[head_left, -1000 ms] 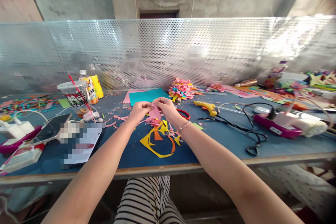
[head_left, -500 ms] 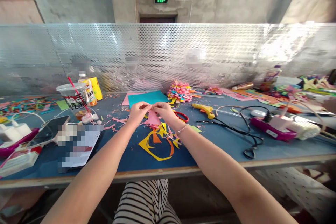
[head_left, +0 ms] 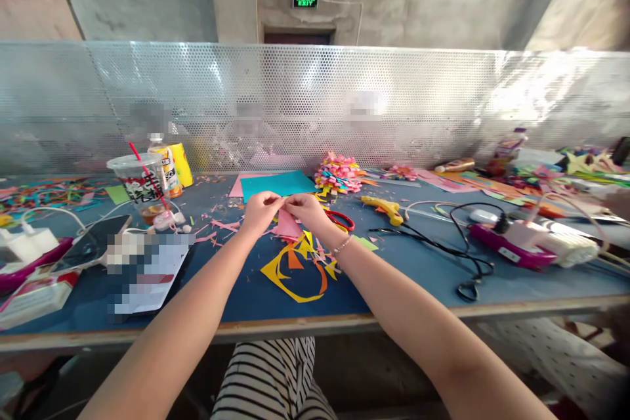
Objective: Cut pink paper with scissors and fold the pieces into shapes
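My left hand (head_left: 262, 211) and my right hand (head_left: 305, 210) meet fingertip to fingertip over the table's middle, both pinched closed. Whatever lies between the fingertips is too small to make out. Just below them is a pink paper piece (head_left: 287, 226). Yellow paper scraps (head_left: 291, 292) and an orange scrap (head_left: 295, 259) lie nearer the front edge. Red-handled scissors (head_left: 341, 220) rest beside my right wrist. Behind the hands are a teal sheet (head_left: 278, 185) and a cluster of folded pink paper strips (head_left: 337, 174).
On the left stand a plastic cup (head_left: 140, 187), a bottle (head_left: 170, 167) and a phone (head_left: 155, 279). A yellow glue gun (head_left: 384, 208), black cables (head_left: 443, 243) and a purple power strip (head_left: 512, 246) lie right. A perforated metal screen (head_left: 295, 105) runs behind.
The view has shifted very slightly. Both hands remain together in nearly the same place, with the fingertips still pinched.
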A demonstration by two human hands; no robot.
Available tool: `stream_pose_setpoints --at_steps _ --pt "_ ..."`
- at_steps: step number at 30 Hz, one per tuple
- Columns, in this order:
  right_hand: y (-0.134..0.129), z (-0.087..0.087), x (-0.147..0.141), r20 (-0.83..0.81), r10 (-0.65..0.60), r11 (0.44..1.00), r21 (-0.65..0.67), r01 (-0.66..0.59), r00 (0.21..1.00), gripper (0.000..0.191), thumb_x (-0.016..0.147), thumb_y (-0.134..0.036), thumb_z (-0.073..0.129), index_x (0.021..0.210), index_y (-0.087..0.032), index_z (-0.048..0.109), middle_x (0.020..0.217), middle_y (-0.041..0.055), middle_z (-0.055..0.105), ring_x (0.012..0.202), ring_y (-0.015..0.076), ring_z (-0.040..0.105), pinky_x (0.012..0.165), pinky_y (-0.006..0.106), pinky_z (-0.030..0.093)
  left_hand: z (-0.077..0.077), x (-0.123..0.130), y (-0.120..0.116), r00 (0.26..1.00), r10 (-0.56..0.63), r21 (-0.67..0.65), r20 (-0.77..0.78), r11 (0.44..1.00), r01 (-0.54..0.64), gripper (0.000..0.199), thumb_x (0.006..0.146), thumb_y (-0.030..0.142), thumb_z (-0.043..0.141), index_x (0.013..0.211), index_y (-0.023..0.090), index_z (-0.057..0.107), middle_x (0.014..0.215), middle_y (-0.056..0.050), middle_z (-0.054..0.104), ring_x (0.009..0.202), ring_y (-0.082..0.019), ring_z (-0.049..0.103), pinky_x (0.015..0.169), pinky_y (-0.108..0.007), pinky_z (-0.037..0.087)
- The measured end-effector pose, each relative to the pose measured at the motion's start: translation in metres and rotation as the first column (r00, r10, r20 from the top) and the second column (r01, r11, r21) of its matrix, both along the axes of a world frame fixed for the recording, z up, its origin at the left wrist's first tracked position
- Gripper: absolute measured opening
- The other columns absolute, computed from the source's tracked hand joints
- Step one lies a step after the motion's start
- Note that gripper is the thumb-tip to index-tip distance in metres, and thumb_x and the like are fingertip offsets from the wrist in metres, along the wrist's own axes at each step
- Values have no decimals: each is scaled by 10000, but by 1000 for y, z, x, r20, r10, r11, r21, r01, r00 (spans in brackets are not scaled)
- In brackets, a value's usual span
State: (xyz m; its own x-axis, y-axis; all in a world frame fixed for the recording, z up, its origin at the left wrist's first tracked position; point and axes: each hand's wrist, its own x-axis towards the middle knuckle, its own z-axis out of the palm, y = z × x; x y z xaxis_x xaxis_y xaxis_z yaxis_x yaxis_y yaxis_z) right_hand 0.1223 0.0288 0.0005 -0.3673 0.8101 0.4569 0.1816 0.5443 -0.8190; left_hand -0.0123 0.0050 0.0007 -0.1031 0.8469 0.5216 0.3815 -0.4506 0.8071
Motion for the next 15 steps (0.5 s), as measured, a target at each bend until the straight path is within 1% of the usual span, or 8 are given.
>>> stream_pose_setpoints --at_steps 4,7,11,15 --pt "-1 1 0 -7 -12 1000 3 12 1000 254 651 -372 549 664 -134 637 641 24 584 557 102 464 498 213 346 -1 -4 0 1000 13 15 6 1000 -13 256 650 407 544 607 162 603 587 -29 581 589 -145 515 551 -250 375" --pt "-2 0 -1 -16 -11 1000 -24 11 1000 280 638 -396 563 698 -137 652 660 30 600 557 105 470 490 211 347 0 -7 3 999 38 -3 -30 999 -38 270 647 420 547 579 162 590 554 -25 569 567 -146 509 533 -249 357" --pt "-2 0 0 4 10 998 -56 -10 1000 309 629 -413 571 719 -131 656 620 17 578 510 85 428 463 204 318 1 -7 4 993 65 17 -94 998 -63 265 655 418 544 580 166 576 549 -17 556 564 -146 497 537 -249 340" --pt "-1 -1 2 18 5 998 -69 -4 1000 316 637 -420 558 692 -120 643 559 1 527 478 72 382 443 203 287 2 -6 1 991 103 57 -87 994 -98 253 701 385 500 573 169 530 555 -6 527 557 -131 474 553 -243 335"
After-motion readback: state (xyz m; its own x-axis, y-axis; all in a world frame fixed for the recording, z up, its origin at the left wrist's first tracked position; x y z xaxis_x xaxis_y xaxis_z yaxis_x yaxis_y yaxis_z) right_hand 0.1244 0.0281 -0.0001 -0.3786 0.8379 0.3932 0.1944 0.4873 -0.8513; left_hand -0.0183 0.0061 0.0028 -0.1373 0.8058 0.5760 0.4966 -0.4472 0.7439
